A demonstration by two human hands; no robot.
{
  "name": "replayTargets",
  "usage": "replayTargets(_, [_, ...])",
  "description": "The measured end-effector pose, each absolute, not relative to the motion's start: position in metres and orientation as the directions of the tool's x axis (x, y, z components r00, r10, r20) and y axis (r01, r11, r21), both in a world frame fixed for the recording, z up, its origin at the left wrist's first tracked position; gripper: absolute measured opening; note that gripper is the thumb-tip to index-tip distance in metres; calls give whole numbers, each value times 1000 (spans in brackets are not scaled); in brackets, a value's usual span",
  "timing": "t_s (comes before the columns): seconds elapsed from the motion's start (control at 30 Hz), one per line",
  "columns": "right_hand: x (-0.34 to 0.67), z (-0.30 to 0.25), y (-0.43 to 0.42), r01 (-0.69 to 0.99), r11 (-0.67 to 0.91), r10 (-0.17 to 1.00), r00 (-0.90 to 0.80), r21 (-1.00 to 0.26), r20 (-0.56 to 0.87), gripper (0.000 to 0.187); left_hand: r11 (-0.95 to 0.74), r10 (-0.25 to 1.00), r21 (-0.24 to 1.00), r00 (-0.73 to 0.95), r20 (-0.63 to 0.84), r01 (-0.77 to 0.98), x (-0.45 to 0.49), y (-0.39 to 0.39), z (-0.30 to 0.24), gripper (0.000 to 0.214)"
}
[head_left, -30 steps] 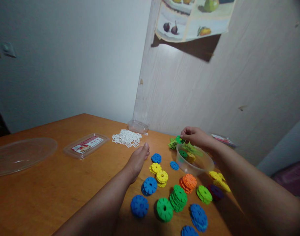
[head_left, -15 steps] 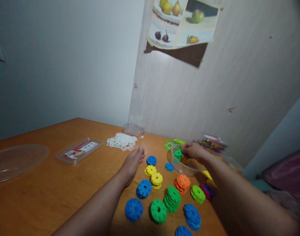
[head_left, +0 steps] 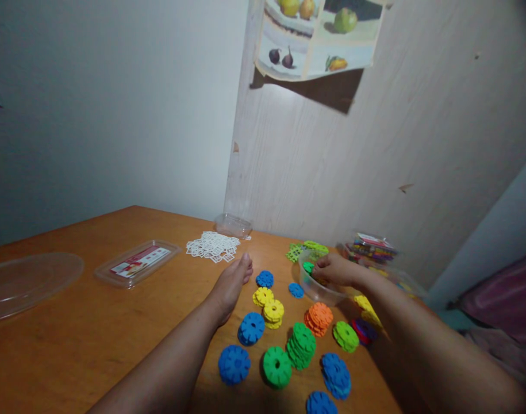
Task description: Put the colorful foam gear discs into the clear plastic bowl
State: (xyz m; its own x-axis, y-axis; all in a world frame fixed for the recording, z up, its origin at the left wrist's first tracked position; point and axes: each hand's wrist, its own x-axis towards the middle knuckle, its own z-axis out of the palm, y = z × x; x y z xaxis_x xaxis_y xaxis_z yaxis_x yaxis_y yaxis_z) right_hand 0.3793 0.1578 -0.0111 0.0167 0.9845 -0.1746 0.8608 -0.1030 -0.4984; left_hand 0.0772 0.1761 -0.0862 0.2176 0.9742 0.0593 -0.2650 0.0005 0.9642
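Note:
My right hand (head_left: 334, 269) reaches into a clear plastic bowl (head_left: 311, 288), fingers bent down among the pieces inside; a green disc (head_left: 308, 267) lies by the fingertips. What the fingers hold is hidden. My left hand (head_left: 230, 283) rests flat on the wooden table (head_left: 94, 322), fingers together and stretched out, holding nothing. Stacks of toothed plastic discs lie in front: blue (head_left: 234, 364), green (head_left: 302, 345), yellow (head_left: 273, 313), orange (head_left: 318, 318).
A pile of white square pieces (head_left: 211, 245) and a small clear tub (head_left: 233, 225) lie at the back. A clear lid with a label (head_left: 137, 263) and a large clear oval lid (head_left: 27, 283) sit left. A container of coloured pieces (head_left: 371, 249) stands by the wall.
My right hand came down from above the bowl's far rim, where it pinched a green piece, into the bowl. The left hand stayed put. The camera shifted a little to the right.

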Motion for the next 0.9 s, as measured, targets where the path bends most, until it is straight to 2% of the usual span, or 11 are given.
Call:
replayTargets(0.17, [383, -12, 159, 889, -94, 987, 24, -448, -159, 19, -6, 975, 965, 214, 64, -261, 77, 176, -86, 72])
replayTargets(0.4, [392, -10, 156, 908, -73, 997, 60, -413, -44, 28, -5, 972, 969, 225, 62, -248, 77, 175, -84, 69])
replayTargets(0.57, [400, 2, 145, 869, -32, 994, 78, -493, 73, 23, -16, 972, 968, 224, 74, -250, 76, 177, -86, 66])
replayTargets(0.7, [421, 10, 121, 814, -9, 965, 160, -581, 208, 24, -19, 971, 968, 226, 78, -252, 76, 179, -88, 65])
replayTargets(0.9, [436, -10, 77, 742, 7, 911, 271, -671, 310, 29, -28, 969, 965, 231, 91, -263, 76, 180, -90, 66])
